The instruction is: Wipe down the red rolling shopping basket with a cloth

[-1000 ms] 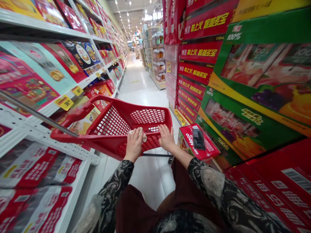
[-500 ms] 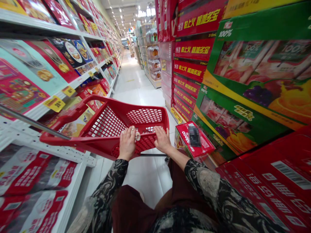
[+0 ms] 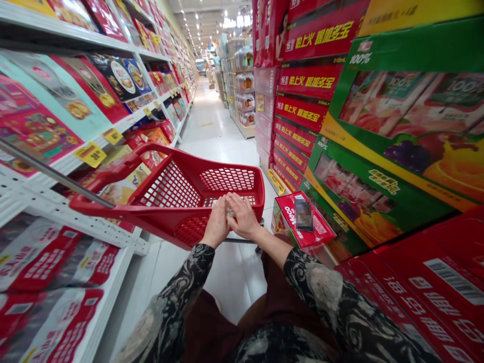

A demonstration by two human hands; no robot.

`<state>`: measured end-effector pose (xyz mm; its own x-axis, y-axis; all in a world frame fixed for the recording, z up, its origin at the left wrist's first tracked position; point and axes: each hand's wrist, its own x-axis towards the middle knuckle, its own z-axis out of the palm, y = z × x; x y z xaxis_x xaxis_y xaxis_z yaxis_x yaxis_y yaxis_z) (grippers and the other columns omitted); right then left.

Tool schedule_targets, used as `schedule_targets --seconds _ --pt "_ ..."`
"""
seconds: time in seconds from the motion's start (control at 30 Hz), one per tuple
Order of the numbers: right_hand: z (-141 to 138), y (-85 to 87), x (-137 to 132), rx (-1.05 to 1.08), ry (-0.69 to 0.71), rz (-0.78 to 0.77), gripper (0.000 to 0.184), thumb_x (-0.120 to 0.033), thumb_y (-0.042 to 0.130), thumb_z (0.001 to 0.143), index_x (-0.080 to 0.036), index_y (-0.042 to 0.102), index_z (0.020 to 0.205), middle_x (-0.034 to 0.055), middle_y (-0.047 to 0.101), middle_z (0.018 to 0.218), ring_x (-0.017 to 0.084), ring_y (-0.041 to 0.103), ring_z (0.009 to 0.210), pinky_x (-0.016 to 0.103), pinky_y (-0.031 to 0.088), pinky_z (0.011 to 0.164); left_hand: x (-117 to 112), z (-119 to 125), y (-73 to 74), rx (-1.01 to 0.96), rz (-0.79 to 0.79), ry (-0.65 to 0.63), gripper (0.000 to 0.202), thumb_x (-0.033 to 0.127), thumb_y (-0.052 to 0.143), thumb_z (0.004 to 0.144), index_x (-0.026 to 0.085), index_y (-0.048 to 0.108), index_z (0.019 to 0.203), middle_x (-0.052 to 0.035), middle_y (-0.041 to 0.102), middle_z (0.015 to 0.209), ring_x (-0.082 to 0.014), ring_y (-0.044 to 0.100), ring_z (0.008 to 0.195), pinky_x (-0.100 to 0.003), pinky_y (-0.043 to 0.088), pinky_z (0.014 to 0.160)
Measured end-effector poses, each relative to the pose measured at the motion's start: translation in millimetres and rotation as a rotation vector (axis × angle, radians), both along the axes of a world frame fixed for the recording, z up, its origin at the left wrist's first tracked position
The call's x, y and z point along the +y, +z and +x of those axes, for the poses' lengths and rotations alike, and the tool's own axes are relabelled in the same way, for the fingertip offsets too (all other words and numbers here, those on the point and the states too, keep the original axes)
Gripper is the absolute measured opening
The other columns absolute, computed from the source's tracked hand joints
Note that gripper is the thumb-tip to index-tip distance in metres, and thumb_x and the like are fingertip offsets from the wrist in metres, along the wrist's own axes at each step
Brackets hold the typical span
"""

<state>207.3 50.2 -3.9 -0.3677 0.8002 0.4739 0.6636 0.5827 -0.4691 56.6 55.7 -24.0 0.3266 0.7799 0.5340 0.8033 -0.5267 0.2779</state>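
Observation:
My left hand [image 3: 217,223] and my right hand [image 3: 244,217] are pressed together above the near side of a red plastic shopping cart [image 3: 166,218]. A crumpled whitish wad [image 3: 230,210], like tissue or cloth, shows between them, mostly covered by my fingers. The left hand is closed around the wad from the left. From the right, the right hand's fingers lie closed over it. Through the cart's mesh and open top its basket shows, tilted in view, with its metal bar [image 3: 56,176] reaching left.
On the left, a shelf [image 3: 130,118] carries boxed goods and yellow price tags, with bagged packs [image 3: 60,267] low down. Stacked red drink cartons [image 3: 302,108] and green juice cartons [image 3: 378,166] line the right. A red box [image 3: 302,217] stands beside the cart. The tiled aisle [image 3: 207,116] runs ahead.
My hands, apart before, have come together. The left moved right with the crumpled wad, and the right moved left over it. The view has shifted slightly.

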Motion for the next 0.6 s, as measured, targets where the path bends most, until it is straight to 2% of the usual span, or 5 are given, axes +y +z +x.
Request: schedule_targets --seconds 0.1,0.2,0.27,0.43,0.6 --pt "-20.2 8.0 0.9 -0.029 0.015 -0.039 0.056 -0.028 0.043 0.087 -0.016 0.032 0.141 0.0100 0.037 0.144 0.020 0.027 0.134 0.043 0.021 0.109 -0.4 -10.0 -1.9 -0.031 -0.015 0.023 0.076 0.021 0.047 0.079 0.009 0.008 0.144 -0.0228 0.037 0.141 -0.0258 0.039 0.130 -0.046 0.036 0.104" --pt "-32.8 5.9 5.5 -0.076 -0.073 -0.042 0.054 -0.033 0.048 0.088 -0.021 0.035 0.139 0.0110 0.044 0.138 0.024 0.035 0.127 0.050 0.022 0.107 -6.9 -23.8 2.1 0.122 -0.047 0.066 0.080 0.022 0.053 0.075 0.009 0.013 0.143 -0.0217 0.039 0.141 -0.0294 0.038 0.131 -0.053 0.028 0.107" --pt "-36.5 0.9 9.2 -0.113 -0.118 -0.004 0.050 -0.033 0.051 0.087 -0.025 0.041 0.135 0.0104 0.049 0.131 0.025 0.040 0.121 0.051 0.023 0.105 -13.3 -30.4 6.5 0.236 -0.066 0.106 0.077 0.022 0.053 0.075 0.007 0.018 0.142 -0.0209 0.038 0.142 -0.0296 0.034 0.133 -0.052 0.025 0.109" --pt "-30.0 -18.4 17.2 -0.172 -0.066 0.137 0.033 -0.025 0.046 0.092 -0.029 0.054 0.125 0.0086 0.054 0.127 0.022 0.047 0.112 0.040 0.037 0.094 -24.9 -32.8 13.7 0.406 -0.068 0.230 0.066 0.019 0.045 0.078 0.008 0.026 0.140 -0.0175 0.034 0.146 -0.0275 0.028 0.136 -0.052 0.017 0.112" --pt "-16.4 -35.0 23.9 -0.094 0.009 0.256 0.027 -0.020 0.051 0.090 -0.026 0.063 0.114 0.0088 0.058 0.124 0.020 0.052 0.109 0.036 0.041 0.092 -23.5 -32.9 13.8 0.355 -0.114 0.218 0.063 0.024 0.045 0.079 0.010 0.029 0.139 -0.0146 0.037 0.145 -0.0262 0.030 0.135 -0.051 0.018 0.111"
